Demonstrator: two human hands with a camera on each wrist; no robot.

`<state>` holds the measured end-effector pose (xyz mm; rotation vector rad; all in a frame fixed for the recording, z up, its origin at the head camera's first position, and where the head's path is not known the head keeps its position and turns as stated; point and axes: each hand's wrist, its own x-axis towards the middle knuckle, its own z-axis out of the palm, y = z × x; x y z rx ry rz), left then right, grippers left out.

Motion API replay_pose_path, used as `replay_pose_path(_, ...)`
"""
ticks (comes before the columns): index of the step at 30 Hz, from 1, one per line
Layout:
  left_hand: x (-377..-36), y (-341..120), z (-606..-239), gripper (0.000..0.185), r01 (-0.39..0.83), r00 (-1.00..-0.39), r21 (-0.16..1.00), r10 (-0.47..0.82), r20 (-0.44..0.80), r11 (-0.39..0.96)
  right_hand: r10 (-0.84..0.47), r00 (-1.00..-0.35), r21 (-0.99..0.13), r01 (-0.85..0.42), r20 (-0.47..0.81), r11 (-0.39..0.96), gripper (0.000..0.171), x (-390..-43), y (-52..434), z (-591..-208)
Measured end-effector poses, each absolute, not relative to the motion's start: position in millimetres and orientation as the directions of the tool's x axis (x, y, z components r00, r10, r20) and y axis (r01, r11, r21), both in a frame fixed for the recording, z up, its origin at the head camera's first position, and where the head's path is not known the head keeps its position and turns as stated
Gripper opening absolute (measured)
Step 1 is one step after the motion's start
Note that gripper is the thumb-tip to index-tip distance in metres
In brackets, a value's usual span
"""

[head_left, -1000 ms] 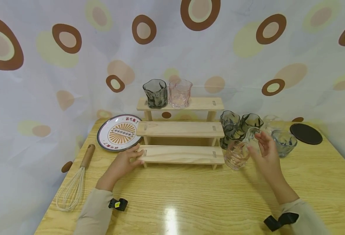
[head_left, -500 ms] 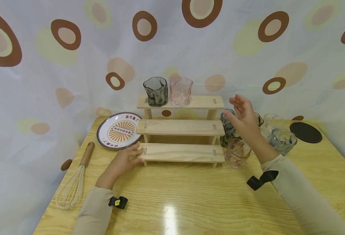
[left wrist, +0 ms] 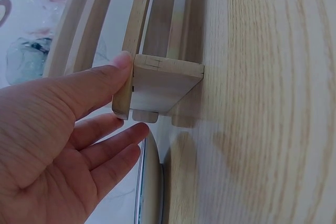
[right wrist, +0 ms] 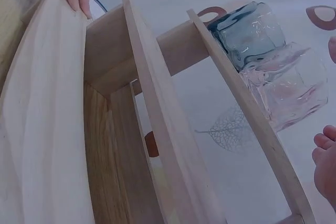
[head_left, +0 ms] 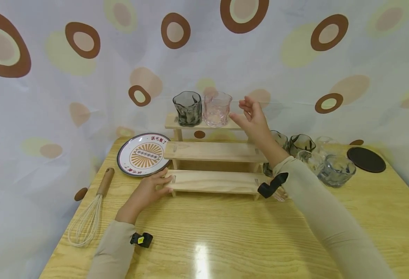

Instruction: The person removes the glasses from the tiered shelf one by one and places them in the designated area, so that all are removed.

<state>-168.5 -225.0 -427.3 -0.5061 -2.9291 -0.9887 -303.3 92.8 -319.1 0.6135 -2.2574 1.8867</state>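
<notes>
A three-tier wooden shelf [head_left: 215, 152] stands on the table. On its top tier a grey glass [head_left: 187, 109] and a pink glass [head_left: 217, 109] stand side by side. My right hand [head_left: 250, 115] hovers just right of the pink glass, fingers loosely spread, holding nothing. In the right wrist view the grey glass [right wrist: 252, 30] and pink glass [right wrist: 294, 87] are near my fingertips [right wrist: 325, 156]. My left hand [head_left: 151, 189] rests against the left end of the lowest tier. The left wrist view shows its thumb [left wrist: 105, 77] pressed on the board's end [left wrist: 163, 85] with the other fingers straight below.
Several grey and clear glasses [head_left: 336, 170] cluster on the table right of the shelf, partly behind my right arm. A black coaster [head_left: 366, 159] lies at the far right. A patterned plate [head_left: 143, 155] and a whisk [head_left: 89, 212] lie left of the shelf. A curtain hangs behind.
My right hand has risen from the glasses on the table and moved left to the top tier beside the pink glass, still empty. My left hand has stayed on the lowest tier.
</notes>
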Motion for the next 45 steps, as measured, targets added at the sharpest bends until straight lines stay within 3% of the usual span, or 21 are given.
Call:
replay_pose_path(21,-169,-223,-428,0.047,0.306,-0.948,0.605,0.297,0.119,0.735,-0.186,-0.924,-0.900,-0.372,0.335,0.226,0.087,-321,47,-313)
replay_pose_path(45,-168,-224,-427,0.048,0.264,-0.957,0.614,0.279,0.073,0.744,-0.133,-0.936,-0.917,-0.349,0.327,0.196,0.078,-317,53,-315)
